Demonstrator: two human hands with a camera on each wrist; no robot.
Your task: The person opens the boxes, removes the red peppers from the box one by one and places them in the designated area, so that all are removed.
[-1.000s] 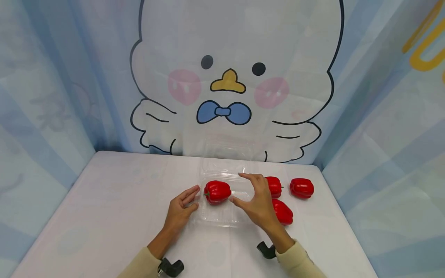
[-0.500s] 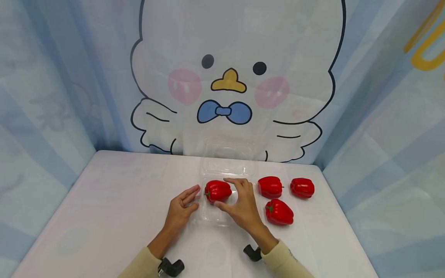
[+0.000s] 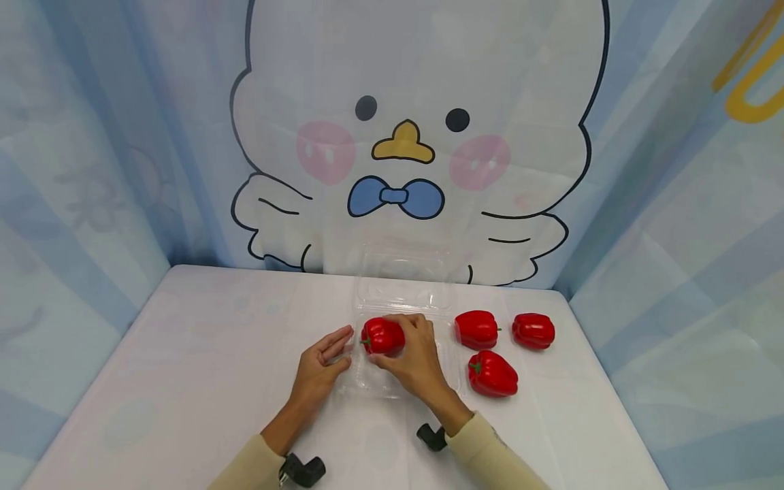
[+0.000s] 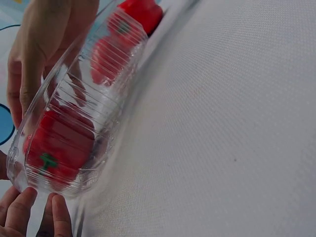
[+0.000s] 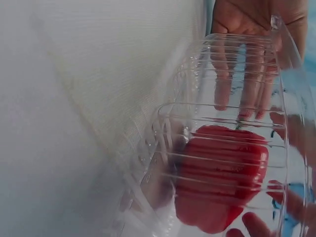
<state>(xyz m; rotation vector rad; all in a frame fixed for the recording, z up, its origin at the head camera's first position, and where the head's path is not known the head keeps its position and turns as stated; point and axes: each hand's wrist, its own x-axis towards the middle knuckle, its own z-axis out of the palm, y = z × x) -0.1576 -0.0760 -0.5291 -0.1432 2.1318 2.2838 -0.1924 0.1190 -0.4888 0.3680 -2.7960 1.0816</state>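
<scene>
A red bell pepper (image 3: pixel 376 335) with a green stem lies on its side in the left part of a clear plastic clamshell box (image 3: pixel 384 389). My right hand (image 3: pixel 418 357) reaches into the box and holds the pepper's right end, thumb in front and fingers behind. Through the ribbed clear wall, the left wrist view shows this pepper (image 4: pixel 61 143) below the right hand (image 4: pixel 47 44). My left hand (image 3: pixel 315 374) is at the box's left side, fingers nearly straight. Its fingertips (image 4: pixel 61 212) touch or nearly touch the wall.
The box's lid (image 3: pixel 404 275) stands raised at the back. Right of the box lie three more red peppers: one near its side (image 3: pixel 476 330), one in front (image 3: pixel 493 374) and one farther right (image 3: pixel 533 331). A printed curtain (image 3: pixel 398 231) hangs behind the white table (image 3: pixel 202 381).
My right hand has moved left from the box's right side to the pepper and its fingers have closed round it. The left hand has stayed in place.
</scene>
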